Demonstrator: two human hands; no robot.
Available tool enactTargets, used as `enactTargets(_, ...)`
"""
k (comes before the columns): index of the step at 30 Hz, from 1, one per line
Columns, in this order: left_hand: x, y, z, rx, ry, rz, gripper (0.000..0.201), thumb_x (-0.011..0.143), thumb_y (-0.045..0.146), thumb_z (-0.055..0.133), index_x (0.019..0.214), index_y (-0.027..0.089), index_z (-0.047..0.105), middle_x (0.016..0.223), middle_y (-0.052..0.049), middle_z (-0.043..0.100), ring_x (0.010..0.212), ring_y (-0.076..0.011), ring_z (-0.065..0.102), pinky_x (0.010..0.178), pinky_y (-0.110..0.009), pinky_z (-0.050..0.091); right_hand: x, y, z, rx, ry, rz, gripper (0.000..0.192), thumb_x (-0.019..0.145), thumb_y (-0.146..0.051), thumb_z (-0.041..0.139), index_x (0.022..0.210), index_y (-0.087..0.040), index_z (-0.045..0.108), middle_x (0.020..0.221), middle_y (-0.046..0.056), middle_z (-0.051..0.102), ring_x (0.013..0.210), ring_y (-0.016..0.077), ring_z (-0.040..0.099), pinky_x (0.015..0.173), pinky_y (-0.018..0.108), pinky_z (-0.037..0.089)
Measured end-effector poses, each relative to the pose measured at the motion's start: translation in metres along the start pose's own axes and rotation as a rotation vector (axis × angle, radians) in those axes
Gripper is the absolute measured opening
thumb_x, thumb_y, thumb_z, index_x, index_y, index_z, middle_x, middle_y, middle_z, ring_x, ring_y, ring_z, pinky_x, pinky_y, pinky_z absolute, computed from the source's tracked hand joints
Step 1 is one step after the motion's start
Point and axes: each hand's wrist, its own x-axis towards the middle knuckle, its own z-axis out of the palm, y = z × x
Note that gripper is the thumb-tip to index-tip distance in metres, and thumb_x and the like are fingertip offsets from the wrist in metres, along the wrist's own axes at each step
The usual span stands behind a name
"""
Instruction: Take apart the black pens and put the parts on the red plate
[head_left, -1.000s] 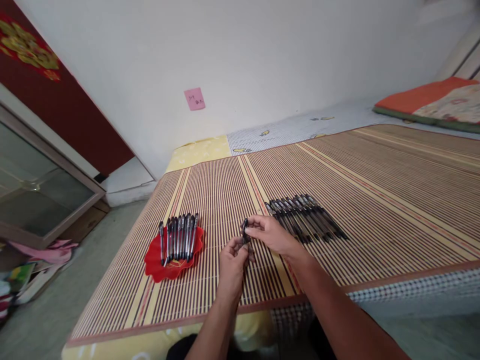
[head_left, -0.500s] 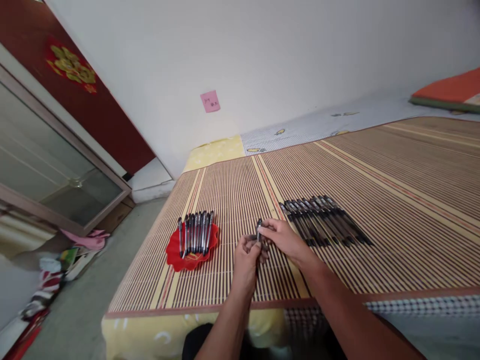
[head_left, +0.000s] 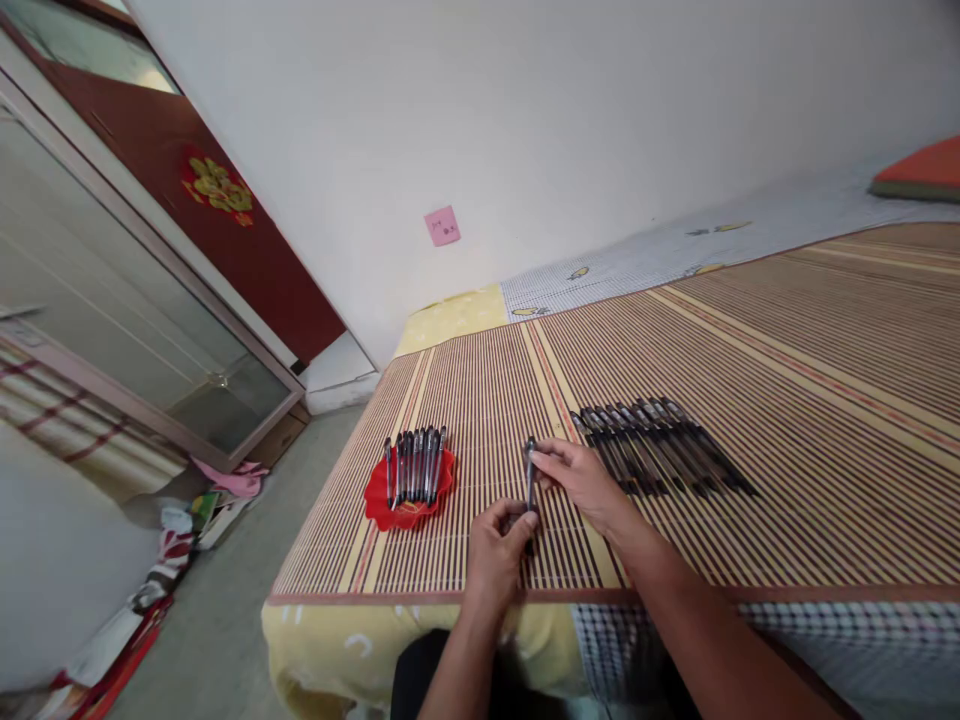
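Note:
Between my two hands is a pen (head_left: 531, 482) with a dark cap, its capped end pointing away from me. My left hand (head_left: 499, 545) pinches the near end, and my right hand (head_left: 574, 475) grips the pen by its cap. To the left, several capped pens (head_left: 415, 467) lie side by side on a red wavy-edged dish (head_left: 377, 512). On the right, a slanted row of several dark pens (head_left: 660, 445) rests on the striped mat, close beside my right hand.
The striped bamboo mat (head_left: 480, 400) covers a bed, whose near edge has yellow cloth (head_left: 330, 640). A pink note (head_left: 442, 226) is stuck to the white wall. An orange folded item (head_left: 919, 170) lies at the far right. Clutter (head_left: 161, 570) lines the floor at left.
My left hand has slid down toward the pen's near end, so more of the barrel shows between my hands. The view has shifted left, so things appear further right.

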Motion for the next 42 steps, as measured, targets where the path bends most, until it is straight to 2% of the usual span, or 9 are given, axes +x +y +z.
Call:
enactTargets(3, 0.002, 0.012, -0.033, 0.133, 0.153, 0.086, 0.031, 0.072, 0.043, 0.077, 0.084, 0.015, 0.074, 0.072, -0.004, 0.069, 0.061, -0.0142, 0.057, 0.056, -0.024, 0.045, -0.002, 0.007, -0.003, -0.031, 0.003, 0.008, 0.042, 0.077, -0.05, 0.068, 0.101, -0.015, 0.068, 0.084, 0.007, 0.071, 0.067, 0.0166, 0.065, 0.057, 0.029, 0.049)
enactTargets(5, 0.013, 0.023, -0.07, 0.293, 0.29, 0.128, 0.034, 0.073, 0.044, 0.073, 0.089, 0.015, 0.075, 0.078, -0.006, 0.072, 0.066, -0.017, 0.063, 0.06, -0.026, 0.048, -0.005, 0.015, -0.009, -0.134, 0.021, 0.005, 0.039, 0.079, -0.048, 0.066, 0.099, -0.015, 0.069, 0.081, 0.007, 0.07, 0.066, 0.0177, 0.065, 0.057, 0.03, 0.049)
enactTargets(8, 0.037, 0.039, -0.13, 0.609, 0.48, 0.068, 0.033, 0.075, 0.041, 0.067, 0.091, 0.013, 0.076, 0.082, -0.008, 0.076, 0.074, -0.0212, 0.068, 0.066, -0.029, 0.051, -0.007, 0.028, -0.016, -0.286, 0.037, -0.037, 0.03, 0.079, -0.042, 0.064, 0.094, -0.016, 0.069, 0.071, 0.004, 0.068, 0.063, 0.0184, 0.065, 0.059, 0.031, 0.051)
enactTargets(10, 0.053, 0.047, -0.161, 0.699, 0.532, 0.023, 0.027, 0.074, 0.035, 0.066, 0.084, 0.012, 0.076, 0.074, -0.008, 0.075, 0.071, -0.0234, 0.069, 0.065, -0.03, 0.051, -0.009, 0.033, -0.016, -0.359, 0.058, -0.093, 0.025, 0.08, -0.039, 0.061, 0.09, -0.017, 0.068, 0.071, 0.004, 0.068, 0.064, 0.0194, 0.066, 0.062, 0.032, 0.051)
enactTargets(13, 0.073, 0.051, -0.188, 0.854, 0.56, -0.042, 0.02, 0.07, 0.032, 0.068, 0.074, 0.014, 0.075, 0.061, -0.006, 0.071, 0.065, -0.0261, 0.068, 0.061, -0.031, 0.047, -0.01, 0.034, -0.011, -0.444, 0.063, -0.168, 0.02, 0.082, -0.036, 0.058, 0.086, -0.02, 0.068, 0.075, 0.006, 0.071, 0.07, 0.0211, 0.068, 0.066, 0.033, 0.052)
enactTargets(22, 0.097, 0.032, -0.196, 1.133, 0.462, -0.03, 0.014, 0.077, 0.027, 0.065, 0.077, 0.015, 0.074, 0.076, -0.009, 0.075, 0.074, -0.0241, 0.069, 0.064, -0.028, 0.042, -0.015, 0.028, -0.005, -0.537, 0.026, -0.17, 0.016, 0.086, -0.029, 0.055, 0.087, -0.019, 0.068, 0.082, 0.009, 0.074, 0.077, 0.0227, 0.07, 0.072, 0.035, 0.053)
enactTargets(28, 0.1, 0.027, -0.197, 1.222, 0.471, -0.041, 0.015, 0.081, 0.029, 0.064, 0.082, 0.016, 0.07, 0.079, -0.01, 0.075, 0.075, -0.0243, 0.068, 0.063, -0.029, 0.041, -0.017, 0.024, -0.005, -0.532, 0.012, -0.151, 0.017, 0.086, -0.03, 0.057, 0.09, -0.019, 0.069, 0.085, 0.009, 0.075, 0.082, 0.0239, 0.071, 0.076, 0.036, 0.053)
enactTargets(32, 0.102, 0.026, -0.199, 1.252, 0.464, -0.031, 0.013, 0.081, 0.028, 0.064, 0.084, 0.017, 0.069, 0.084, -0.011, 0.075, 0.081, -0.025, 0.068, 0.066, -0.029, 0.042, -0.017, 0.022, -0.005, -0.503, 0.02, -0.159, 0.015, 0.085, -0.029, 0.057, 0.088, -0.02, 0.069, 0.083, 0.008, 0.075, 0.08, 0.0241, 0.071, 0.075, 0.036, 0.053)
enactTargets(42, 0.107, 0.02, -0.201, 1.202, 0.451, -0.031, 0.009, 0.078, 0.023, 0.063, 0.079, 0.016, 0.069, 0.075, -0.009, 0.073, 0.074, -0.0238, 0.067, 0.063, -0.028, 0.04, -0.017, 0.021, -0.004, -0.528, 0.017, -0.168, 0.017, 0.085, -0.029, 0.055, 0.089, -0.019, 0.068, 0.082, 0.009, 0.074, 0.078, 0.0236, 0.071, 0.074, 0.036, 0.052)
